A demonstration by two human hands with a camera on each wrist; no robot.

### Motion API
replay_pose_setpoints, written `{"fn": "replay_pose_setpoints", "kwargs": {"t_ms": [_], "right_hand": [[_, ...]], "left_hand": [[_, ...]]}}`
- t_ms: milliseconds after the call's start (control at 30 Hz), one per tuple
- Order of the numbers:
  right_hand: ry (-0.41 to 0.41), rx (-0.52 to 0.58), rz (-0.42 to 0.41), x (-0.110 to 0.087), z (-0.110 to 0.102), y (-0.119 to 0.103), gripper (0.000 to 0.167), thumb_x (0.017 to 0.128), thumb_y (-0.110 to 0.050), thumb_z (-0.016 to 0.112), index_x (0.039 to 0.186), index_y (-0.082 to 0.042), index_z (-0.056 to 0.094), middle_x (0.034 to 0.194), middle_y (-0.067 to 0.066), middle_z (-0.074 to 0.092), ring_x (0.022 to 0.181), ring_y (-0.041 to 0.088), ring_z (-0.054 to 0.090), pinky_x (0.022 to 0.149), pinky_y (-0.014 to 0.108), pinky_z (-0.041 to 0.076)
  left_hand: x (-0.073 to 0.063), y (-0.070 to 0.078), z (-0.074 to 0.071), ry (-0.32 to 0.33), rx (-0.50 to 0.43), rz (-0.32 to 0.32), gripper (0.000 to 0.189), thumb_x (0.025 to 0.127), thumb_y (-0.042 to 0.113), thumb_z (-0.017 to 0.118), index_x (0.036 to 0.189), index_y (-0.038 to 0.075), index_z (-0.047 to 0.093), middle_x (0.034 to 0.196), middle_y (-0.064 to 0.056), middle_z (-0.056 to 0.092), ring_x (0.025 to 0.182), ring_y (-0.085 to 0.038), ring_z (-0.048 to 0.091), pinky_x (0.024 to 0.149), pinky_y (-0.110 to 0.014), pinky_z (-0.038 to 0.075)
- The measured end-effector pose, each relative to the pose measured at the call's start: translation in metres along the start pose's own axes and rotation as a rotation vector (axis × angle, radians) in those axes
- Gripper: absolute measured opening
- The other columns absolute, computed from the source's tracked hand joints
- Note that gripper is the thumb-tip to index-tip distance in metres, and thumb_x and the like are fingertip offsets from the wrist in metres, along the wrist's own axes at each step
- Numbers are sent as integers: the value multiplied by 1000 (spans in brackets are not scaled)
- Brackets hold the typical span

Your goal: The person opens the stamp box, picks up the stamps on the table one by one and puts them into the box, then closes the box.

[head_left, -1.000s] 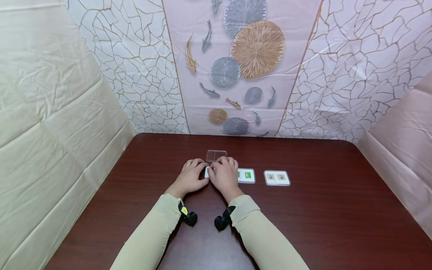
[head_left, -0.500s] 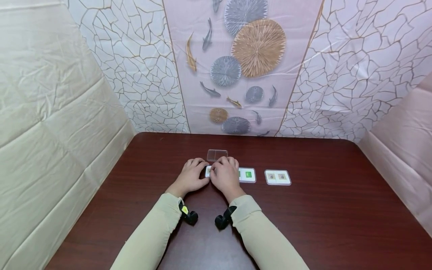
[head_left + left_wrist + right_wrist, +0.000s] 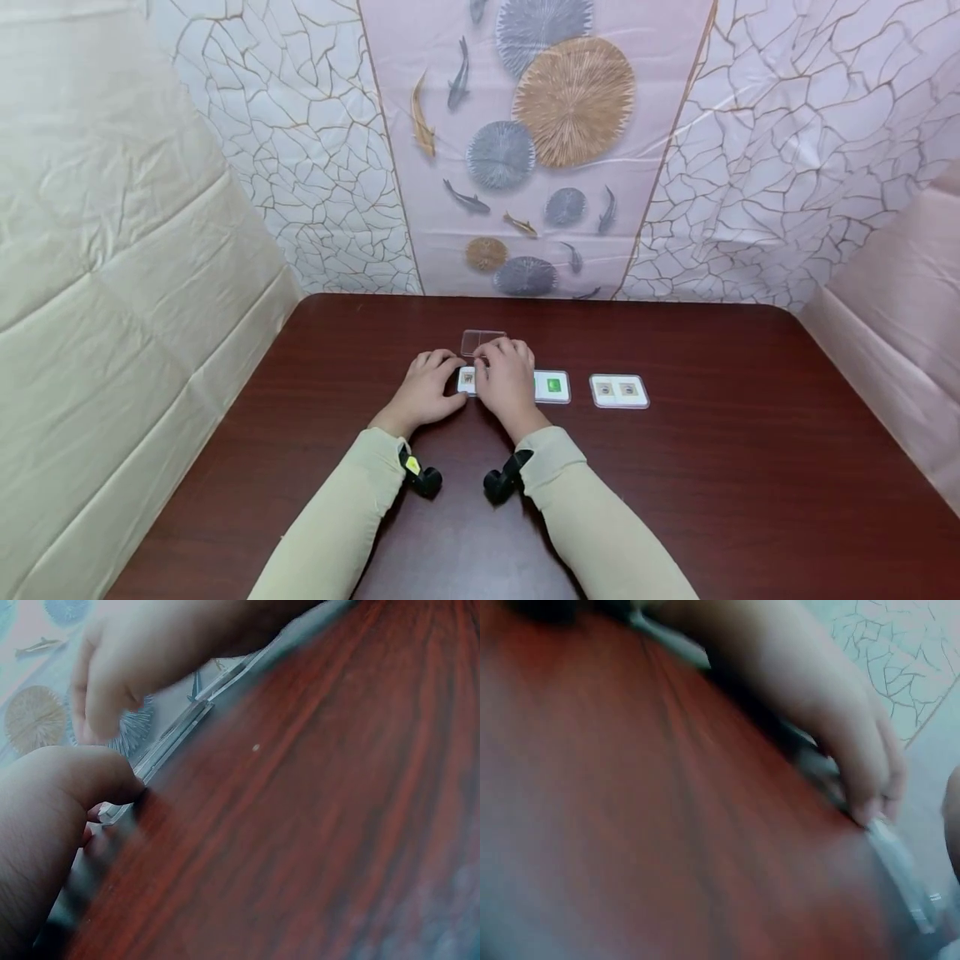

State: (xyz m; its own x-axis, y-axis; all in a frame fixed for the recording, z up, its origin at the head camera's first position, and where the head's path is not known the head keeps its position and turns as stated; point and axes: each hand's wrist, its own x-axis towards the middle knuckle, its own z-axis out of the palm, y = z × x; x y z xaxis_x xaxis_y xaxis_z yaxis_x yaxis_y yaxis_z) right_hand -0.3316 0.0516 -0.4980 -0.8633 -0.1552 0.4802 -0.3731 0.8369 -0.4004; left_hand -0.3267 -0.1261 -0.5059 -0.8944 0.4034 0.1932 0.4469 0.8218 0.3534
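Observation:
A flat, clear-edged case [image 3: 466,382] with a white insert and a small brown printed square lies on the table in the head view. My left hand [image 3: 422,392] holds its left end, thumb on the near edge and fingers at the far side. The right wrist view, though blurred, catches the case's thin edge [image 3: 900,862] at those fingertips. My right hand [image 3: 507,382] is just over the case's right part and hides it. In the left wrist view its bent fingers [image 3: 105,709] hang above the case with nothing between them. A clear lid [image 3: 477,342] lies behind.
Right of my right hand lies a similar white case [image 3: 553,386] with a green square, partly covered. Farther right is another case [image 3: 619,391] with two small brownish squares. The dark red wooden table [image 3: 712,467] ends at a patterned cloth backdrop [image 3: 525,225].
My right hand has shifted slightly right and away from me, uncovering more of the case with the brown square. My left hand stays in place at its left end.

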Motion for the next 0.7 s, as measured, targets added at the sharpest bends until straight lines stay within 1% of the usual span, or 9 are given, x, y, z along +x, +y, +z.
{"fn": "replay_pose_setpoints", "kwargs": {"t_ms": [100, 167, 300, 400, 500, 633, 700], "right_hand": [[-11, 27, 36, 15, -6, 8, 21, 102, -22, 54, 109, -16, 72, 118, 6, 66, 120, 34, 51, 112, 55, 32], [-56, 36, 67, 25, -11, 17, 25, 104, -22, 50, 115, -14, 72, 121, 7, 67, 121, 36, 52, 111, 54, 34], [-210, 47, 123, 43, -17, 36, 35, 107, -25, 44, 128, -11, 67, 129, 12, 65, 125, 39, 53, 107, 55, 40], [-326, 48, 134, 51, -19, 49, 40, 108, -27, 41, 136, -10, 63, 136, 15, 60, 130, 40, 50, 107, 56, 40], [-395, 51, 105, 57, -21, 56, 42, 108, -31, 42, 141, -10, 59, 143, 16, 55, 135, 39, 46, 111, 57, 36], [-438, 60, 7, 63, -25, 59, 47, 106, -35, 49, 148, -13, 52, 152, 14, 46, 142, 37, 38, 115, 56, 31], [-461, 87, -67, 63, -26, 59, 45, 104, -33, 55, 145, -15, 54, 152, 12, 45, 142, 36, 38, 114, 56, 31]], "left_hand": [[-1, 0, 2, 0, -10, -10, 52, 91, 38, 65, 137, 15, 59, 140, -7, 49, 132, -35, 39, 115, -52, 27], [-1, 0, 4, 1, -13, -10, 51, 91, 38, 65, 137, 16, 59, 140, -7, 49, 132, -35, 40, 115, -52, 27], [-1, 2, 5, 7, -19, -7, 51, 90, 37, 66, 136, 16, 60, 139, -7, 50, 131, -35, 40, 115, -51, 27], [0, 2, 4, 8, -23, -4, 51, 89, 36, 67, 136, 16, 60, 139, -7, 50, 131, -35, 41, 115, -51, 27], [0, 2, 3, 4, -16, -3, 51, 89, 37, 67, 136, 16, 60, 139, -6, 50, 131, -34, 40, 115, -51, 27], [2, 0, 0, 4, -3, -12, 52, 89, 38, 67, 136, 16, 60, 139, -6, 50, 132, -34, 40, 115, -51, 27], [2, -2, -1, 3, -1, -14, 52, 89, 38, 67, 136, 16, 60, 139, -6, 50, 132, -34, 40, 115, -51, 26]]}}
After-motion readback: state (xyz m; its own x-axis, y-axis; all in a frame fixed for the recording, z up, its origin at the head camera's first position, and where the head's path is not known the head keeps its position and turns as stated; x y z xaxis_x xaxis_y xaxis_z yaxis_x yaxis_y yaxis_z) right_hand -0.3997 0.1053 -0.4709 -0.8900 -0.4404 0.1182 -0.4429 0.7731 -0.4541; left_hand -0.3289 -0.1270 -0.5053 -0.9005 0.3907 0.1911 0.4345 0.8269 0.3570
